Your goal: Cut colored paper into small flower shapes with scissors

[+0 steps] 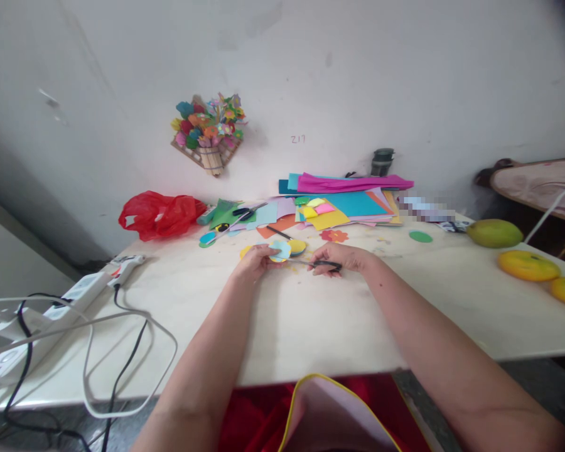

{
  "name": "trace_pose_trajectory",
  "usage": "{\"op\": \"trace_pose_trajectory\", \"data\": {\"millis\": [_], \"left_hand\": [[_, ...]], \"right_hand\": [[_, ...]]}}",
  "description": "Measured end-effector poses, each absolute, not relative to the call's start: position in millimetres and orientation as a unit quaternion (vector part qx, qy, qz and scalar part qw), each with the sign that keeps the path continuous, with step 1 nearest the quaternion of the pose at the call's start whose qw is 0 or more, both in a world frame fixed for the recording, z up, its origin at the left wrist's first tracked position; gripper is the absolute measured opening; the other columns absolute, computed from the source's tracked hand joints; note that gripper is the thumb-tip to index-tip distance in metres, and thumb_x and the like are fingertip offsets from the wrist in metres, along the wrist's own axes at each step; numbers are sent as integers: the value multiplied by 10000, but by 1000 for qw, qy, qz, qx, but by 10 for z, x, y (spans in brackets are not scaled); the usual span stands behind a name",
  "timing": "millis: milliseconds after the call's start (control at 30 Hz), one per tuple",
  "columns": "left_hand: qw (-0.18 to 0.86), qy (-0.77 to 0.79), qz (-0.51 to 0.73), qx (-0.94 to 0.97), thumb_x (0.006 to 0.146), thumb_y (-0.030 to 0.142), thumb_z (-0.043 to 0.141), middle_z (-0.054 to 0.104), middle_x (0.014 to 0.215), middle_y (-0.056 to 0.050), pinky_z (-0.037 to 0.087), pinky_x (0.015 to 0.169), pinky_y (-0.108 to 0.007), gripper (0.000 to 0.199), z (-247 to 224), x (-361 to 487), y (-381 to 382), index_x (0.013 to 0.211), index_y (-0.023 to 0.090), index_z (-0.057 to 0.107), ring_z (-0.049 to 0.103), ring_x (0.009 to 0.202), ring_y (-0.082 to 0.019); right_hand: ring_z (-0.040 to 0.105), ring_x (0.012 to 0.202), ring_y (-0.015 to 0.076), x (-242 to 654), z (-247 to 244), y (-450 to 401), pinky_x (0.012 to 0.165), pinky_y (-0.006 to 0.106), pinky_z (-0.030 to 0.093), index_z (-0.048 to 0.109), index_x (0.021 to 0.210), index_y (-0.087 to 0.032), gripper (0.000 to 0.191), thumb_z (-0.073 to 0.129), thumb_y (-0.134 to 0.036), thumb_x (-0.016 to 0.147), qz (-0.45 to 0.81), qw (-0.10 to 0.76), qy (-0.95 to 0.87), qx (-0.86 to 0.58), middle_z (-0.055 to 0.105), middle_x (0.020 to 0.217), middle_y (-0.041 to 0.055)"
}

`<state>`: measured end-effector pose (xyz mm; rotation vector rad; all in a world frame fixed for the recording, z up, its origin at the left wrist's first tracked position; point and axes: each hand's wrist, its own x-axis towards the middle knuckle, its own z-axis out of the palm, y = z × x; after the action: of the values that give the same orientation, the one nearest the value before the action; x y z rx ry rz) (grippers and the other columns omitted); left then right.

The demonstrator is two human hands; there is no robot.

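My left hand [258,262] is closed on a light blue paper piece [280,251] with a scalloped edge, above the middle of the table. To its right, my right hand [332,258] grips the black handles of a pair of scissors [328,266]. The scissor blades point left, reaching the lower edge of the blue paper. Just behind the blue piece lies a yellow round paper [296,247]. Another yellow piece [245,252] shows partly beside my left fingers. A red and orange paper flower [334,236] lies behind my right hand.
Coloured sheets [358,204] are stacked at the back of the white table [311,326]. A red plastic bag [157,215] sits at the back left, a power strip [75,295] with cables at the left. Mango-like fruits [494,233] are at the right, near a green paper oval [420,236].
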<state>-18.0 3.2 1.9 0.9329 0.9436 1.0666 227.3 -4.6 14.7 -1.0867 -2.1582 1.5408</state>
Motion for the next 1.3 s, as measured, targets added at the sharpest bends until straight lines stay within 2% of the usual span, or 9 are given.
{"op": "trace_pose_trajectory", "data": {"millis": [233, 633, 800, 967, 1300], "left_hand": [[659, 418, 463, 420, 649, 38, 619, 693, 653, -90, 551, 485, -276, 104, 41, -182, 27, 741, 54, 665, 662, 546, -196], [656, 413, 464, 429, 624, 66, 655, 692, 644, -86, 557, 503, -270, 58, 16, -191, 48, 682, 69, 657, 658, 539, -186], [654, 410, 471, 428, 619, 68, 666, 695, 664, -84, 554, 517, -269, 103, -1, -196, 60, 722, 72, 659, 660, 545, -182], [628, 383, 536, 414, 642, 91, 660, 715, 774, -121, 568, 623, -286, 99, -19, -205, 79, 738, 70, 648, 696, 683, -218], [620, 384, 548, 410, 646, 102, 661, 719, 838, -140, 572, 610, -286, 134, 7, -212, 65, 772, 58, 664, 699, 715, -235]], "right_hand": [[431, 372, 46, 2265, 143, -47, 342, 164, 322, 671, 894, -110, 409, 742, -432, 653, 542, 142, -739, -374, 545, 482, -38], [433, 390, 49, 2261, 152, -55, 356, 169, 325, 671, 881, -110, 405, 751, -429, 645, 531, 143, -744, -379, 536, 483, -40], [442, 402, 52, 2260, 158, -59, 363, 167, 333, 664, 888, -113, 394, 735, -425, 658, 527, 136, -748, -380, 540, 493, -38], [471, 415, 61, 2295, 198, -82, 374, 169, 344, 666, 873, -115, 352, 732, -374, 644, 533, 110, -742, -393, 560, 508, -27], [396, 325, 49, 2564, 340, -85, 328, 174, 264, 628, 813, -108, 216, 596, -247, 651, 575, 165, -687, -412, 531, 446, -40]]}}
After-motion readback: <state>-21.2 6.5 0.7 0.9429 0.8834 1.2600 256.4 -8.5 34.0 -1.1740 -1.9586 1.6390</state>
